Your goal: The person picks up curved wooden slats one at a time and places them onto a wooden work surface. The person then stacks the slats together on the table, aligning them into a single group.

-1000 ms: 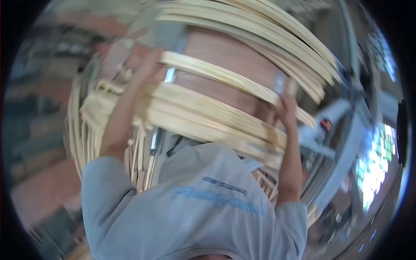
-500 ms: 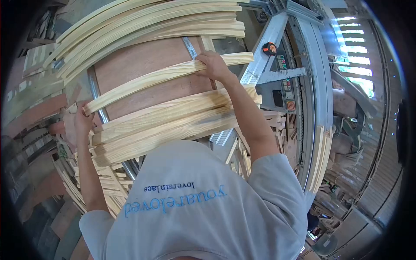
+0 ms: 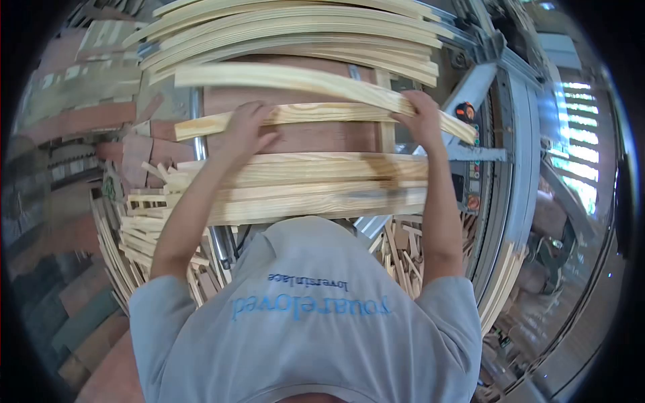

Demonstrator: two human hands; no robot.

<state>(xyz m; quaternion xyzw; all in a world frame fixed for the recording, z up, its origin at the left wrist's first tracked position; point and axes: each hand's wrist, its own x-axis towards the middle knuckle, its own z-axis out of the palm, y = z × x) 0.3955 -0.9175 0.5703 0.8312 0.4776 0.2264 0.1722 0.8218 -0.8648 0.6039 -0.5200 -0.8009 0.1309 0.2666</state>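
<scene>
A pale wooden strip (image 3: 289, 75) is held tilted by my right hand (image 3: 422, 119), whose fingers wrap round it near its right end. Below it, a second wooden strip (image 3: 322, 113) lies across the brown board (image 3: 309, 138). My left hand (image 3: 250, 129) is over the left part of that second strip, thumb apart from the fingers; whether it grips the strip is unclear. Nearer my body lies a row of wider wooden strips (image 3: 316, 191). Several curved strips (image 3: 295, 27) are stacked beyond the board.
At the right, a metal machine frame (image 3: 521, 161) carries a tape measure (image 3: 465, 111) and a control panel (image 3: 474, 181). Thin offcuts (image 3: 144, 235) are piled at the lower left. More long strips (image 3: 500, 285) lean at the lower right.
One strip is now raised in my right hand, with another strip below it. My left hand has moved right, away from the strip's left end. The view has shifted.
</scene>
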